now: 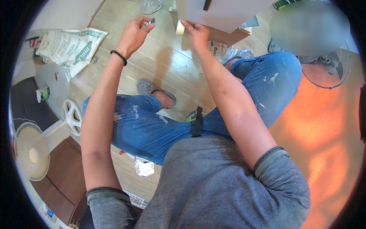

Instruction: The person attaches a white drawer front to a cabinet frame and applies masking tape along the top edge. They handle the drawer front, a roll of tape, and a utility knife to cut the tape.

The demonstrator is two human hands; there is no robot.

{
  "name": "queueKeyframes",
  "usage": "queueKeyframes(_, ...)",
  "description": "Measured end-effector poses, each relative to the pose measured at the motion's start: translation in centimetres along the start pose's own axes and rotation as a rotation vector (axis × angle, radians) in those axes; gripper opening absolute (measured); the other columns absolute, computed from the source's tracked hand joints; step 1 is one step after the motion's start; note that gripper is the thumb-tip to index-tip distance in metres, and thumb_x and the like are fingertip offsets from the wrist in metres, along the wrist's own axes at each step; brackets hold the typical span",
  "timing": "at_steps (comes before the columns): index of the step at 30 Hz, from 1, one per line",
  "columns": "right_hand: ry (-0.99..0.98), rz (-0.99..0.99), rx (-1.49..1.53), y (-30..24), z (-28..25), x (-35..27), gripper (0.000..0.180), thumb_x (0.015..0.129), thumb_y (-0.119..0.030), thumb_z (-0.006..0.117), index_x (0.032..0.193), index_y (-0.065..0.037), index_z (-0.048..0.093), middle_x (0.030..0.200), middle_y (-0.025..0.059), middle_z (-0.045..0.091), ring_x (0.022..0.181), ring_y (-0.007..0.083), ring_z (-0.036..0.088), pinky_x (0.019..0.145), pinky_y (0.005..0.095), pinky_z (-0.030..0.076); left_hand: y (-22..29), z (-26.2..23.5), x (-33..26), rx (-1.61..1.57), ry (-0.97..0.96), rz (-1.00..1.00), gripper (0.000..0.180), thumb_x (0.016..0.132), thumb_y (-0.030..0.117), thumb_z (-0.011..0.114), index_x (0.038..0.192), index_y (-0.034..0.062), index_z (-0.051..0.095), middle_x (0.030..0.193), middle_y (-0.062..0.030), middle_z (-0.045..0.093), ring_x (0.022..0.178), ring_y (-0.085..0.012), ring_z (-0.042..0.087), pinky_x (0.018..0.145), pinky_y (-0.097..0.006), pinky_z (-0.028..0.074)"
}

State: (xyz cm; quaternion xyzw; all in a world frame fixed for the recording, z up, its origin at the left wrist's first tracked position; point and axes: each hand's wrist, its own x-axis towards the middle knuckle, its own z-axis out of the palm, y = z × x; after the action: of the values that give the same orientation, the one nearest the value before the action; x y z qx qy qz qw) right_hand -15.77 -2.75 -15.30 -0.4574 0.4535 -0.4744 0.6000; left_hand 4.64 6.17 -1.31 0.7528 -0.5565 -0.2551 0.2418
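My left hand (134,35) is raised over the floor at the upper middle, its thumb and fingers pinched on a small flat grey piece (151,21). Whether that piece is a blade or a scraper, I cannot tell. To its right, my right hand (197,35) has its fingertips closed on a pale yellow strip (180,28) at the lower left corner of a white panel (225,13). A brown board edge (233,37) shows beneath the panel. The two hands are apart.
A white woven sack (70,49) lies on the floor at left. A standing fan (32,152) is at lower left, another fan's wire cage (329,72) at right. Newspaper (218,50) lies under the board. A clear plastic bag (151,5) sits at the top.
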Motion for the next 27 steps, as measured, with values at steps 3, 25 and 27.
queueKeyframes(3, 0.031, 0.068, 0.006, -1.6, 0.4, -0.9, 0.031, 0.086, -0.028, 0.086, 0.102, -0.003, 0.081, 0.094, 0.0048, 0.078, 0.085, 0.0130, 0.067, 0.080, 0.0302, 0.052, 0.7, 0.0, 0.4, -0.135, -0.169, -0.044, 0.033, 0.098, 0.026, 0.072, 0.121, 0.0020, 0.069, 0.082, 0.0014, 0.061, 0.073, -0.0108, 0.055, 0.066, -0.026, 0.046)
queueKeyframes(25, 0.126, -0.048, 0.020, 0.8, 0.3, -0.4, 0.024, 0.089, -0.027, 0.080, 0.103, -0.006, 0.081, 0.088, 0.0075, 0.079, 0.079, 0.0157, 0.072, 0.074, 0.0332, 0.055, 0.0, 4.3, 5.9, -0.089, -0.417, 0.041, 0.027, 0.100, 0.026, 0.067, 0.104, -0.0006, 0.067, 0.079, -0.0051, 0.066, 0.067, -0.0133, 0.060, 0.064, -0.030, 0.050)
queueKeyframes(27, 0.142, -0.051, -0.057, 0.7, -0.1, -0.5, 0.023, 0.090, -0.024, 0.080, 0.104, -0.006, 0.080, 0.089, 0.0071, 0.079, 0.079, 0.0156, 0.072, 0.076, 0.0325, 0.055, -0.4, 4.3, 6.0, -0.111, -0.430, 0.032, 0.027, 0.100, 0.027, 0.066, 0.104, -0.0003, 0.067, 0.079, -0.0043, 0.065, 0.067, -0.0128, 0.060, 0.064, -0.029, 0.050)
